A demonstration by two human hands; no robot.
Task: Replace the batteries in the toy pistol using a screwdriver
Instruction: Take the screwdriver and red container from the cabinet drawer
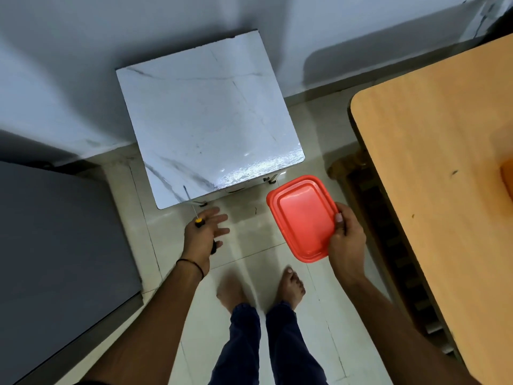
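Observation:
My left hand (204,236) holds a screwdriver (191,207) with a yellow and black handle; its thin shaft points up over the near left corner of a small white marble-patterned table (205,120). The fingers of that hand are spread while the handle sits against the palm. My right hand (345,240) grips the right edge of a red plastic box (301,218) with its lid on, held above the floor just right of the table's near corner. No toy pistol or batteries show in view.
A wooden table (444,176) fills the right side, with an orange thing (508,176) at the frame edge. A grey surface (55,259) stands at the left. My bare feet (261,290) are on the tiled floor (249,240) before the small table. White walls lie behind.

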